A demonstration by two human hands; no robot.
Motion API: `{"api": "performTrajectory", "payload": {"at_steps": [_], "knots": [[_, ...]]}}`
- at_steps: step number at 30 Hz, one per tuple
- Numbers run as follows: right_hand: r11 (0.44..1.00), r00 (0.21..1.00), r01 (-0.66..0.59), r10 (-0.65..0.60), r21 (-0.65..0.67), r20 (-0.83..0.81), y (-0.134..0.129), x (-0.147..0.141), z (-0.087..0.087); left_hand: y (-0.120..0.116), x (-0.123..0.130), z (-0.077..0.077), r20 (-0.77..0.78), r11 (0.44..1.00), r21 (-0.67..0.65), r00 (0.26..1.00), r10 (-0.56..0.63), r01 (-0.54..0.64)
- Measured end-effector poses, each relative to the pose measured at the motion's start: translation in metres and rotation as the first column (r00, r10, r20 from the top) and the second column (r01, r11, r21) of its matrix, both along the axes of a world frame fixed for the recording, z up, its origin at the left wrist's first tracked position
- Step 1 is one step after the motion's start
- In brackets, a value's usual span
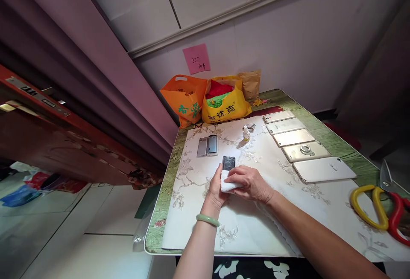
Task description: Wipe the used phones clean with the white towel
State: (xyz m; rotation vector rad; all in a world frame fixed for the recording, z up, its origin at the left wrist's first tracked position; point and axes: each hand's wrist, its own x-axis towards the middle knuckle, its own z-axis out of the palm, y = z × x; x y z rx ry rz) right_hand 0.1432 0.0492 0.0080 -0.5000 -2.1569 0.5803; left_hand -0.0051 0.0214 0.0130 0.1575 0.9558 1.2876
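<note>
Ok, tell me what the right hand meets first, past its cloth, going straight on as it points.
Past the cloth, the right hand would likely meet the left hand first, though depth is unclear.

A dark, glossy, rectangular phone (228, 163) shows pale streaks on its uncovered far end; a bunched white fuzzy cloth (226, 183) lies across its near part.
</note>
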Motion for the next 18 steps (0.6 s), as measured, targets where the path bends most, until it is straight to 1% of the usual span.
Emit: {"api": "performTrajectory", "payload": {"at_steps": [1, 2, 3, 5, 6, 7, 8, 10, 11, 12, 13, 14, 15, 16, 17, 18], "knots": [[0.999, 0.999, -0.027, 0.026, -0.018, -0.031, 0.000, 0.000, 0.001, 0.000, -0.001, 0.000, 0.032, 1.000, 0.007, 0.999, 0.000, 0.000], [0.998, 0.996, -0.023, 0.018, -0.058, -0.084, 0.001, 0.001, 0.002, 0.001, -0.002, -0.001, 0.056, 1.000, 0.018, 0.998, 0.016, -0.017], [0.994, 0.988, 0.005, -0.022, -0.114, -0.151, 0.002, 0.002, 0.003, 0.001, -0.003, -0.002, 0.073, 0.998, 0.029, 0.996, 0.053, -0.055], [0.963, 0.950, 0.093, -0.162, -0.253, -0.267, 0.007, 0.004, 0.003, 0.002, -0.004, -0.005, 0.086, 0.986, 0.041, 0.984, 0.155, -0.159], [0.934, 0.921, 0.147, -0.250, -0.327, -0.299, 0.010, 0.006, 0.002, 0.002, -0.004, -0.006, 0.088, 0.978, 0.051, 0.977, 0.195, -0.200], [0.894, 0.886, 0.206, -0.344, -0.399, -0.311, 0.013, 0.007, 0.001, 0.001, -0.004, -0.006, 0.093, 0.972, 0.063, 0.971, 0.220, -0.226], [0.841, 0.846, 0.271, -0.440, -0.467, -0.302, 0.015, 0.008, 0.000, 0.001, -0.005, -0.006, 0.103, 0.968, 0.080, 0.968, 0.229, -0.238], [0.718, 0.766, 0.365, -0.593, -0.593, -0.247, 0.020, 0.011, -0.004, -0.002, -0.005, -0.005, 0.135, 0.970, 0.118, 0.971, 0.197, -0.213], [0.665, 0.744, 0.370, -0.630, -0.649, -0.222, 0.022, 0.011, -0.005, -0.003, -0.005, -0.004, 0.154, 0.973, 0.139, 0.975, 0.162, -0.183], [0.627, 0.740, 0.341, -0.639, -0.701, -0.211, 0.023, 0.012, -0.006, -0.004, -0.006, -0.002, 0.169, 0.975, 0.164, 0.978, 0.120, -0.148], [0.605, 0.751, 0.284, -0.623, -0.744, -0.220, 0.024, 0.013, -0.007, -0.005, -0.006, -0.001, 0.179, 0.975, 0.191, 0.981, 0.077, -0.112], [0.599, 0.764, 0.216, -0.596, -0.771, -0.248, 0.024, 0.013, -0.007, -0.006, -0.007, 0.000, 0.184, 0.972, 0.221, 0.982, 0.038, -0.079], [0.604, 0.771, 0.160, -0.570, -0.781, -0.283, 0.024, 0.013, -0.007, -0.006, -0.007, 0.001, 0.185, 0.967, 0.247, 0.983, 0.007, -0.054], [0.620, 0.771, 0.131, -0.554, -0.774, -0.313, 0.024, 0.013, -0.007, -0.006, -0.008, 0.002, 0.181, 0.963, 0.268, 0.983, -0.012, -0.037], [0.643, 0.768, 0.136, -0.549, -0.754, -0.330, 0.023, 0.013, -0.007, -0.006, -0.008, 0.002, 0.171, 0.960, 0.278, 0.985, -0.022, -0.027], [0.669, 0.766, 0.168, -0.551, -0.724, -0.330, 0.021, 0.012, -0.006, -0.006, -0.008, 0.002, 0.154, 0.961, 0.276, 0.988, -0.021, -0.023]]}}
